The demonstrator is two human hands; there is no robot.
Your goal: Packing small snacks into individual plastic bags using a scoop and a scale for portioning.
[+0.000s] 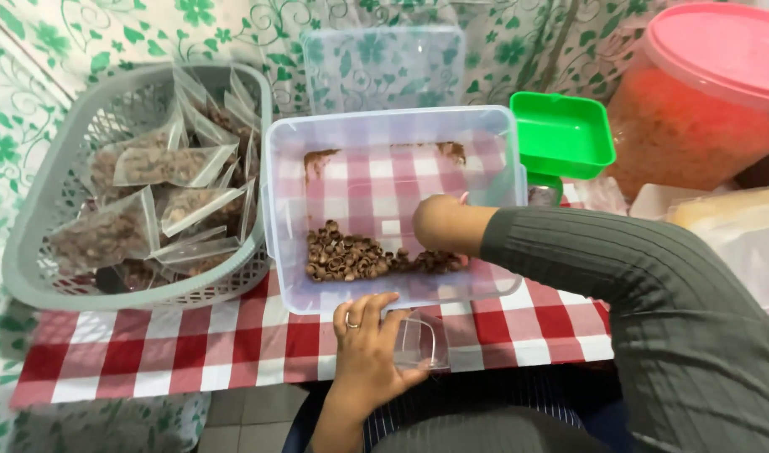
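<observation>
Worktop (pixel 233 344) under checked cloth carries, at ten o'clock, a grey basket (pixel 32 252) of filled bags; centrally, a clear tub (pixel 284 210) of brown snack pieces (pixel 351 258). Right hand (pixel 439 222) is dipped in, grip hidden. Left hand (pixel 367 352) is clamped on a small clear bag (pixel 422 340), held open at six o'clock.

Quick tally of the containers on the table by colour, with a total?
Grey basket holding filled bags: 1
Clear tub with brown snack pieces: 1
Clear lid behind it: 1
Green scale tray: 1
Pink-lidded jar: 1
Small clear bag in left hand: 1
Total: 6
</observation>
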